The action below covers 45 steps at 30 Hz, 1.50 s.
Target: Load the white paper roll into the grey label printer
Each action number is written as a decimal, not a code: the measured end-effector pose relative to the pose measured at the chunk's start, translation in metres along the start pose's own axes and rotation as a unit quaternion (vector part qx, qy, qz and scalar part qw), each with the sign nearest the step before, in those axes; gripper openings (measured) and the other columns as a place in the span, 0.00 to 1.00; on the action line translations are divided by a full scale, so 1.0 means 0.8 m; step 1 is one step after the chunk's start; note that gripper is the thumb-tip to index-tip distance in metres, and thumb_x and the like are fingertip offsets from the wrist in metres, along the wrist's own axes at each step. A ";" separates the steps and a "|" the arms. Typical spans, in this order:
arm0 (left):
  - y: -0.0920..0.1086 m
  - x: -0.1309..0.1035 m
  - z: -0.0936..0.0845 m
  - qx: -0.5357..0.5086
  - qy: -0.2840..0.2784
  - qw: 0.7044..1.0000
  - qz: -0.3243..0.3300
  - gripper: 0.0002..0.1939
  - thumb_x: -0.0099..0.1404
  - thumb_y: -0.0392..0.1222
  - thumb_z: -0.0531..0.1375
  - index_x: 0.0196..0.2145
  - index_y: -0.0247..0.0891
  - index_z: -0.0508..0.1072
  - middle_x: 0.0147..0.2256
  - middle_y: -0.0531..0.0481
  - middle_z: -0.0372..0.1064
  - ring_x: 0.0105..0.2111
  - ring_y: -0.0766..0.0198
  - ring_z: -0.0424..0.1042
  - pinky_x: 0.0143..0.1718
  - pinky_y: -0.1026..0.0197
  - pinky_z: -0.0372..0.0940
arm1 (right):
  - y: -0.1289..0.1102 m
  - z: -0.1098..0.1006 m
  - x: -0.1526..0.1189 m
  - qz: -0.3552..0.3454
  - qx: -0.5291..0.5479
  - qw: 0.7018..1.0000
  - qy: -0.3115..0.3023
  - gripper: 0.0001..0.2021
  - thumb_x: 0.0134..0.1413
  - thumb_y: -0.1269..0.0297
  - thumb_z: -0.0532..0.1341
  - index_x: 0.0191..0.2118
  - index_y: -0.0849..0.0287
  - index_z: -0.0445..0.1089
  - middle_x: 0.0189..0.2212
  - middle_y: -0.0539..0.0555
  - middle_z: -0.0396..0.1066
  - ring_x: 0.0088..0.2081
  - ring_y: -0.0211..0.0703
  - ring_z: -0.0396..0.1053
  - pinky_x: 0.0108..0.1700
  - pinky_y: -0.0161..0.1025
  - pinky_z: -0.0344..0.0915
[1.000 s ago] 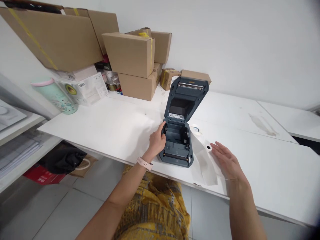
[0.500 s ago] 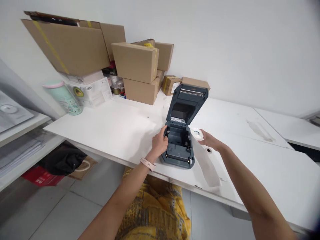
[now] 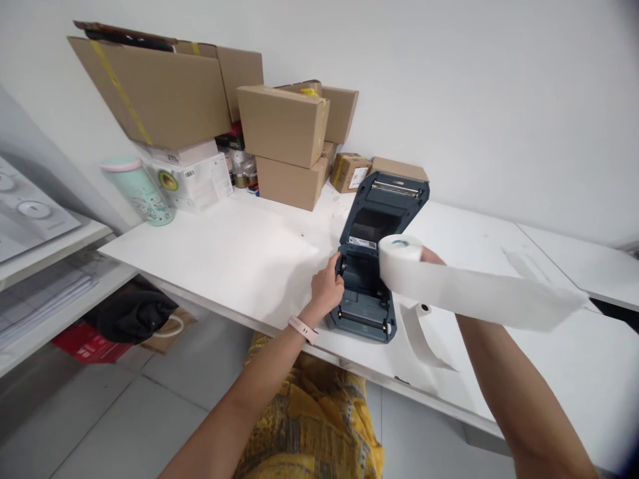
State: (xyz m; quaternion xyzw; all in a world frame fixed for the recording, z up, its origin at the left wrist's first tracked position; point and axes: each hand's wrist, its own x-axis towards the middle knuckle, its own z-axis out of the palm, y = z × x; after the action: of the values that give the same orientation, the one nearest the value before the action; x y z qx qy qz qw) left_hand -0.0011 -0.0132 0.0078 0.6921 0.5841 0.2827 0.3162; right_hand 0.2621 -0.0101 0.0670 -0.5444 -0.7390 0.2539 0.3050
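Note:
A dark grey label printer stands near the table's front edge with its lid tipped up and back. My left hand grips the printer's left edge, fingers curled over the rim by the roll holder. In my right hand is a white label roll, held up over the printer's right side. A long loose strip runs from the roll out to the right, across my forearm. Most of my right fingers are hidden behind the paper. A small used core with a curled paper strip lies right of the printer.
Cardboard boxes are stacked at the back left against the wall. A mint tumbler and a white box with an avocado picture stand at the left. White shelves border the table on that side.
My right hand has lifted the label roll from beside the printer, and its strip now swings out to the right. My left hand stays on the printer's edge.

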 end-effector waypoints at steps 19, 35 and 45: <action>0.005 -0.003 -0.006 -0.013 0.000 1.000 -0.022 0.33 0.67 0.31 0.54 0.69 0.46 0.60 0.57 0.47 0.75 0.55 0.50 0.74 0.57 0.51 0.65 | -0.046 0.081 0.038 -0.035 -0.281 0.943 -0.174 0.30 0.64 0.47 0.58 0.66 0.58 0.64 0.62 0.64 0.68 0.62 0.62 0.67 0.62 0.56 0.65; 0.005 -0.004 -0.004 -0.033 0.010 0.999 -0.020 0.31 0.67 0.32 0.54 0.66 0.46 0.63 0.57 0.50 0.75 0.55 0.53 0.74 0.59 0.52 0.64 | -0.067 0.187 -0.121 -0.092 -0.279 0.955 0.046 0.30 0.71 0.57 0.50 0.75 0.49 0.46 0.71 0.60 0.55 0.71 0.61 0.54 0.67 0.65 0.61; 0.009 -0.004 -0.007 -0.031 0.007 0.999 -0.022 0.30 0.67 0.32 0.53 0.66 0.45 0.65 0.53 0.49 0.77 0.53 0.52 0.76 0.58 0.50 0.66 | -0.083 0.202 -0.129 -0.108 -0.362 0.918 0.120 0.26 0.72 0.58 0.52 0.71 0.58 0.55 0.68 0.64 0.62 0.67 0.62 0.62 0.58 0.56 0.69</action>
State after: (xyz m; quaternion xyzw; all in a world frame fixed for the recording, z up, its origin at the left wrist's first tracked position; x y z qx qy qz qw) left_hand -0.0012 -0.0163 0.0164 0.6667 0.5923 0.2986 0.3399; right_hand 0.1240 -0.1350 -0.0147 -0.5612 -0.7924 -0.1324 0.1991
